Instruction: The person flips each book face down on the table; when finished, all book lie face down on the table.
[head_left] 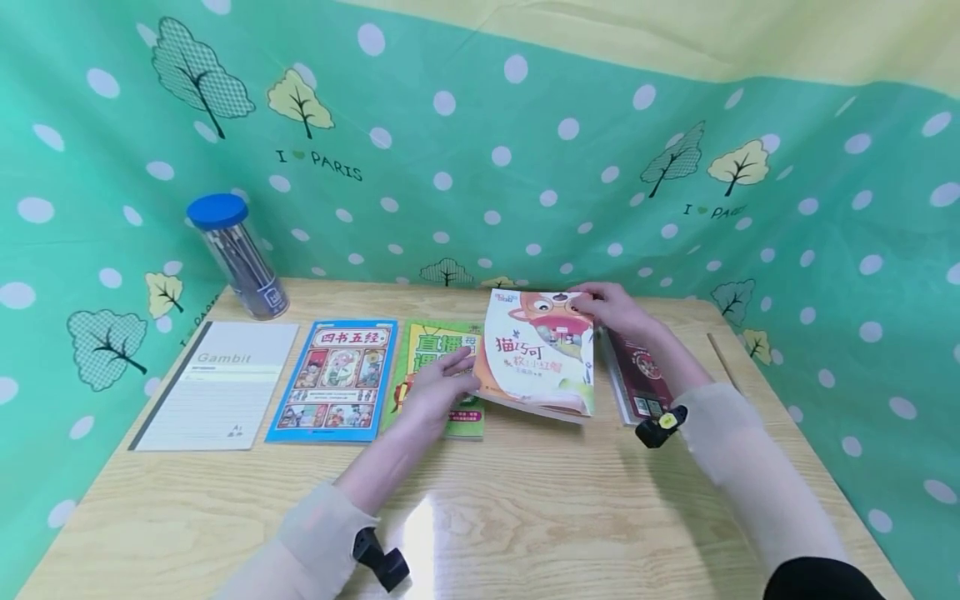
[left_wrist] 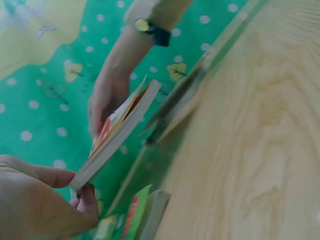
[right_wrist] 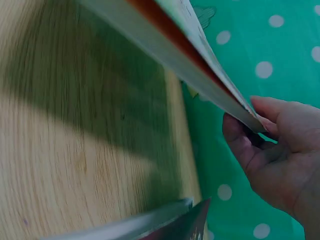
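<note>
While both hands lift it, the orange book hangs tilted above the table, between the green book and the red book.

Left hand: the left hand pinches the orange book's near-left corner, thumb over and fingers curled under, as the left wrist view shows.

Right hand: the right hand grips the far edge at the top of the cover; its fingers curl round the edge in the right wrist view.

Row on the table: 4 flat items lie there: a Gambit notebook at far left, a blue book just beside it, then the green book, with the red book on the far right. A jar with a blue lid stands behind the notebook.

Step in hand: by my judgement the orange book is being carried, its near edge low and its far edge raised, over the gap in the row.

Next move: setting it flat would call for lowering both edges evenly, keeping it off the green and red covers.

Hard to make out: the left hand covers part of the green book; the orange book and right wrist hide much of the red one. Both wrist views are blurred, so the cover print cannot be read there. Whether the book's near edge touches the table cannot be told.
</note>
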